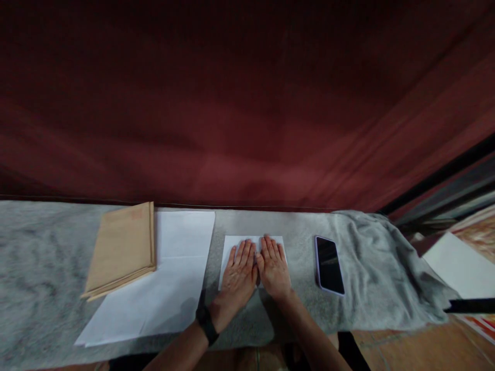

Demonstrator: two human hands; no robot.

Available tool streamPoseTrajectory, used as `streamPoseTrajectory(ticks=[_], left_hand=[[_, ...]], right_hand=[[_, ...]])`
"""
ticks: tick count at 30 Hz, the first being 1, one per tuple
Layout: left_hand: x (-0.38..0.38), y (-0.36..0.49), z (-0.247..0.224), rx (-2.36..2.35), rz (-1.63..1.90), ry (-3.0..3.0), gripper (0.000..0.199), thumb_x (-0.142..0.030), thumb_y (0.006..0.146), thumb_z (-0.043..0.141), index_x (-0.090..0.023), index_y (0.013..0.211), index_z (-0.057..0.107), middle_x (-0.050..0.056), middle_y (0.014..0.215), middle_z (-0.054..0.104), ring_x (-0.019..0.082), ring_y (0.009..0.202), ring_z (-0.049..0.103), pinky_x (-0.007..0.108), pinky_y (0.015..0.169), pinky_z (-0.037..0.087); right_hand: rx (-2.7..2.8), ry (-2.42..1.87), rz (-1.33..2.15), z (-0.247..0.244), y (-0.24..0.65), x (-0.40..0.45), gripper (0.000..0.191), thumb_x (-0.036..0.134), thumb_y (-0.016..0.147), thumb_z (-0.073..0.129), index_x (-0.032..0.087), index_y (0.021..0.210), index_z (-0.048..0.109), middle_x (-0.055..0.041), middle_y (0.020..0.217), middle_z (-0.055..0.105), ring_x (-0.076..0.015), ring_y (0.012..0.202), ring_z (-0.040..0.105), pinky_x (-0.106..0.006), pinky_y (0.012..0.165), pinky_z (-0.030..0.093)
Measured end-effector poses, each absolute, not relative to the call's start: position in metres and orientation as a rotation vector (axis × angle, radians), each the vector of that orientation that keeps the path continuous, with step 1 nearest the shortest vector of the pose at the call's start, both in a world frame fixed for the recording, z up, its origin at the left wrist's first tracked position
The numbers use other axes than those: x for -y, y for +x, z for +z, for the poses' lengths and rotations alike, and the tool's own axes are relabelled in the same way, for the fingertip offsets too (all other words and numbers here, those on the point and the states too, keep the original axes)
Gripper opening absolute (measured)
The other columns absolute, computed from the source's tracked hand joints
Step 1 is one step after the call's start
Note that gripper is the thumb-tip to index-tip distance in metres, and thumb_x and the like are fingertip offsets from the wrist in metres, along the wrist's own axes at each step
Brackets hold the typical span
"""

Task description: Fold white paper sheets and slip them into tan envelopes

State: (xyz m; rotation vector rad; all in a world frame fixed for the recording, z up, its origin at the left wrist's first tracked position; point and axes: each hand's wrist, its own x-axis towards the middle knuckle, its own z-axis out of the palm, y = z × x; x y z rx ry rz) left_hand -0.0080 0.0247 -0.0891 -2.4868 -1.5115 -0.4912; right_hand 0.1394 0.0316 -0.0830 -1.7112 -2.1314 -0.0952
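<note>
A small white sheet of paper, perhaps folded, lies on the grey cloth in front of me. My left hand rests flat on its left half, fingers stretched forward. Beside it my right hand presses flat on the right half, palm down. The thumbs come close together at the middle of the paper. Much of the sheet is hidden under both hands. Neither hand grips anything. A dark watch is on my left wrist.
Large white sheets lie to the left, partly under a stack of brown envelopes. A phone with a purple edge lies to the right. Grey cloth covers the surface, rumpled at right. A red curtain hangs behind.
</note>
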Motion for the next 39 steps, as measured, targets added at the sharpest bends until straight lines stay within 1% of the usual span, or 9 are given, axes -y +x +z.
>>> streamPoseTrajectory(ticks=[4,9,13,18,23,25,28,34,39], left_hand=[[-0.026,-0.020,-0.081,1.610,-0.520,-2.454,0.057,-0.028,0.102,0.033,-0.007,0.154,0.039,0.017,0.159,0.043,0.027,0.150,0.036,0.050,0.125,0.027],[-0.026,-0.030,-0.073,1.735,-0.556,-2.423,0.060,-0.037,0.102,0.038,-0.007,0.154,0.039,0.018,0.158,0.043,0.029,0.150,0.036,0.049,0.124,0.029],[-0.026,-0.031,-0.074,1.774,-0.533,-2.416,0.062,-0.040,0.102,0.039,-0.008,0.154,0.039,0.019,0.159,0.041,0.031,0.150,0.036,0.051,0.123,0.030],[-0.026,-0.030,-0.074,1.781,-0.519,-2.414,0.062,-0.041,0.102,0.040,-0.009,0.155,0.039,0.019,0.159,0.042,0.031,0.150,0.036,0.051,0.122,0.030],[-0.026,-0.031,-0.073,1.780,-0.527,-2.410,0.064,-0.042,0.101,0.040,-0.008,0.155,0.038,0.019,0.158,0.044,0.030,0.150,0.036,0.050,0.123,0.028],[-0.026,-0.030,-0.073,1.785,-0.511,-2.405,0.064,-0.043,0.101,0.039,-0.008,0.155,0.037,0.018,0.158,0.044,0.030,0.150,0.036,0.050,0.123,0.029],[-0.026,-0.029,-0.073,1.789,-0.497,-2.402,0.064,-0.042,0.101,0.039,-0.008,0.155,0.037,0.018,0.159,0.043,0.030,0.151,0.035,0.051,0.123,0.029],[-0.027,-0.028,-0.074,1.799,-0.472,-2.393,0.064,-0.044,0.102,0.039,-0.008,0.154,0.039,0.019,0.158,0.043,0.030,0.150,0.036,0.050,0.122,0.029],[-0.027,-0.029,-0.075,1.798,-0.471,-2.398,0.063,-0.043,0.102,0.038,-0.009,0.154,0.039,0.019,0.159,0.042,0.030,0.151,0.035,0.051,0.122,0.030]], right_hand=[[2.102,-1.768,-0.154,-0.086,0.144,-0.030,0.053,0.035,0.108,0.032,0.009,0.153,0.043,-0.0168,0.158,0.045,-0.0290,0.148,0.038,-0.049,0.122,0.028],[2.060,-1.850,-0.190,-0.086,0.158,-0.030,0.057,0.040,0.108,0.031,0.008,0.154,0.041,-0.0188,0.158,0.045,-0.0304,0.149,0.037,-0.049,0.121,0.028],[2.031,-1.930,-0.193,-0.088,0.170,-0.031,0.060,0.043,0.108,0.027,0.008,0.155,0.040,-0.0183,0.158,0.044,-0.0310,0.148,0.038,-0.048,0.121,0.027],[1.967,-2.004,-0.195,-0.088,0.183,-0.031,0.064,0.046,0.107,0.026,0.008,0.156,0.038,-0.0194,0.158,0.044,-0.0325,0.147,0.039,-0.050,0.120,0.028],[1.957,-2.066,-0.192,-0.080,0.191,-0.033,0.060,0.043,0.105,0.035,0.005,0.150,0.047,-0.0210,0.156,0.046,-0.0367,0.144,0.041,-0.053,0.118,0.030],[1.950,-2.062,-0.177,-0.075,0.192,-0.034,0.055,0.038,0.105,0.038,0.006,0.148,0.050,-0.0208,0.154,0.049,-0.0354,0.143,0.043,-0.051,0.116,0.034],[1.950,-2.017,-0.179,-0.072,0.188,-0.035,0.052,0.032,0.104,0.039,0.008,0.149,0.048,-0.0191,0.153,0.051,-0.0330,0.143,0.043,-0.050,0.114,0.037],[2.057,-1.942,-0.205,-0.076,0.172,-0.033,0.052,0.030,0.104,0.037,0.011,0.152,0.044,-0.0158,0.162,0.040,-0.0320,0.150,0.033,-0.053,0.120,0.026],[2.070,-1.993,-0.247,-0.078,0.173,-0.031,0.053,0.033,0.105,0.035,0.010,0.152,0.045,-0.0162,0.162,0.039,-0.0348,0.148,0.036,-0.057,0.121,0.024]])
